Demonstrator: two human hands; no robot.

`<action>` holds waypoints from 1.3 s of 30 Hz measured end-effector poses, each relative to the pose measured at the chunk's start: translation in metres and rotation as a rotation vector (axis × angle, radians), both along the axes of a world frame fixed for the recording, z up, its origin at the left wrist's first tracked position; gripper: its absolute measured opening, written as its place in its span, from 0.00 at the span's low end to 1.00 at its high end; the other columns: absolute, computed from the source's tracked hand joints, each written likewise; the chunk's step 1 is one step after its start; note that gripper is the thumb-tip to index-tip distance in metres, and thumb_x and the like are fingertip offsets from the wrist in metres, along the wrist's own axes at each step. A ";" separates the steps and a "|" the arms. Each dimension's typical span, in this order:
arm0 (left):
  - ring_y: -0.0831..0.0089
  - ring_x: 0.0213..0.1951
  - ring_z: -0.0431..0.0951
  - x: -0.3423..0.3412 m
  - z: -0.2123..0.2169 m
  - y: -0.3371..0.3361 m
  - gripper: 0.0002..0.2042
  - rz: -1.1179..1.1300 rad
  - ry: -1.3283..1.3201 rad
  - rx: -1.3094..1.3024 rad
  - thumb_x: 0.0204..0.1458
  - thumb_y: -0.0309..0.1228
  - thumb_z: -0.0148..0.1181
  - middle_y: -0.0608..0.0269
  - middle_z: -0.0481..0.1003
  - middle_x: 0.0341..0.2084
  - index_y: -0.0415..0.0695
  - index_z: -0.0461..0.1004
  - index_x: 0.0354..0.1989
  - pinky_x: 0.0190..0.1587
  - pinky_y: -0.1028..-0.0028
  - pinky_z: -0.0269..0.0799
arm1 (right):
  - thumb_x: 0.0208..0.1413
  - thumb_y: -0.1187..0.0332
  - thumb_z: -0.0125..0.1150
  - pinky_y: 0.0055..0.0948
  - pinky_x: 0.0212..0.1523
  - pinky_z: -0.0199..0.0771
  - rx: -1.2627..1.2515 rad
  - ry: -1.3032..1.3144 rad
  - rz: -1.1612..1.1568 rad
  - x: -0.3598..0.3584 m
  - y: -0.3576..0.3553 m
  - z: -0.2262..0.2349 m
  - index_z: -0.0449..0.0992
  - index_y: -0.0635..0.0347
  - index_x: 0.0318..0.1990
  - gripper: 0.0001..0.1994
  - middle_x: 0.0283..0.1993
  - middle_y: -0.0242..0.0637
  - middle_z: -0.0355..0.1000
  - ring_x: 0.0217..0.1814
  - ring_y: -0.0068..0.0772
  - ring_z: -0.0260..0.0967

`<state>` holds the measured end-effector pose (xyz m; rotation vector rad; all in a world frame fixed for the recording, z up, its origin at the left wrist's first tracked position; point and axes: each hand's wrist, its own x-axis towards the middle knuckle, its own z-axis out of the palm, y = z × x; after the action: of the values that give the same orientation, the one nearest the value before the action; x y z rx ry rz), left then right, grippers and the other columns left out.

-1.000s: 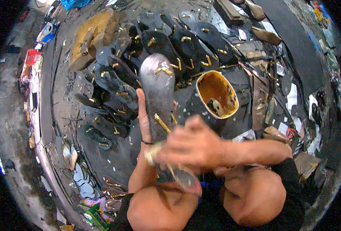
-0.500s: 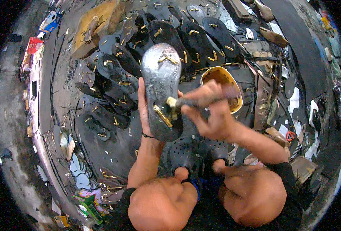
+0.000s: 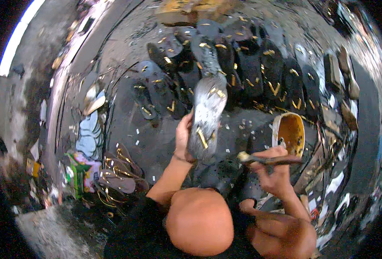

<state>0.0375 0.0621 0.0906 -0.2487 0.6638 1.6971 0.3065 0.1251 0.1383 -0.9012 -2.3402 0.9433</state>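
Observation:
My left hand [image 3: 183,137] is closed on the edge of a dark sandal sole [image 3: 207,114], held up in front of me. The sole's upward face shines as if wet, and folded gold strap ends stick out of it near both ends. In my right hand [image 3: 276,175], a brush [image 3: 266,161] with a dark handle is gripped between the fingers. Its pale bristle tip points left, apart from the sole. Just beyond that hand stands a yellowish tub [image 3: 276,128] with brown residue inside.
Several dark sandal soles [image 3: 249,64] with gold strap ends lie in rows beyond my hands. At left are gold-strapped sandals [image 3: 119,177], stacked grey sole pieces [image 3: 89,134] and a green-and-white packet [image 3: 79,172]. Wooden shoe-shaped blocks [image 3: 348,114] and scraps lie at right.
The brush has come off the sole and moved right with my right hand, near the tub. The whole view has turned, shifting the rows of soles and the tub to the right.

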 end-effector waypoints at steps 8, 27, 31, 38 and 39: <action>0.64 0.52 0.77 -0.085 -0.061 -0.118 0.15 0.271 0.298 -0.195 0.69 0.34 0.44 0.59 0.77 0.51 0.42 0.73 0.54 0.58 0.64 0.73 | 0.60 0.64 0.64 0.35 0.50 0.71 -0.391 -0.118 -0.363 0.057 -0.021 -0.049 0.79 0.64 0.43 0.12 0.40 0.41 0.79 0.45 0.37 0.75; 0.62 0.35 0.79 -0.343 -0.148 -0.183 0.15 0.276 1.258 -1.106 0.62 0.36 0.56 0.57 0.79 0.36 0.38 0.76 0.49 0.41 0.66 0.73 | 0.63 0.63 0.63 0.34 0.50 0.71 -0.248 -0.148 -0.484 0.099 -0.011 -0.055 0.77 0.65 0.46 0.13 0.42 0.39 0.77 0.45 0.32 0.72; 0.57 0.41 0.79 -0.316 -0.145 -0.181 0.17 0.505 1.700 -1.277 0.62 0.34 0.58 0.50 0.79 0.40 0.34 0.72 0.54 0.47 0.62 0.74 | 0.65 0.61 0.60 0.35 0.54 0.69 -0.128 -0.233 -0.585 0.107 -0.005 -0.054 0.77 0.64 0.49 0.15 0.43 0.42 0.78 0.49 0.37 0.73; 0.54 0.53 0.70 -0.036 -0.116 -0.229 0.32 -0.613 1.692 -0.925 0.53 0.46 0.69 0.46 0.70 0.47 0.34 0.67 0.57 0.58 0.60 0.65 | 0.61 0.59 0.62 0.38 0.48 0.77 -0.061 -0.270 -0.652 0.078 0.043 -0.064 0.81 0.61 0.48 0.16 0.46 0.47 0.80 0.46 0.45 0.79; 0.52 0.54 0.68 -0.018 -0.124 -0.226 0.31 -0.580 1.639 -0.918 0.52 0.45 0.70 0.46 0.69 0.47 0.34 0.68 0.56 0.59 0.59 0.64 | 0.58 0.59 0.65 0.39 0.46 0.78 0.096 -0.288 -0.656 0.093 0.060 -0.076 0.81 0.61 0.44 0.15 0.43 0.47 0.80 0.44 0.48 0.79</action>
<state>0.0200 -0.1634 -0.0337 0.7651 2.3951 0.5944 0.3999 0.1848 0.0626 -1.7054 -2.0430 0.4451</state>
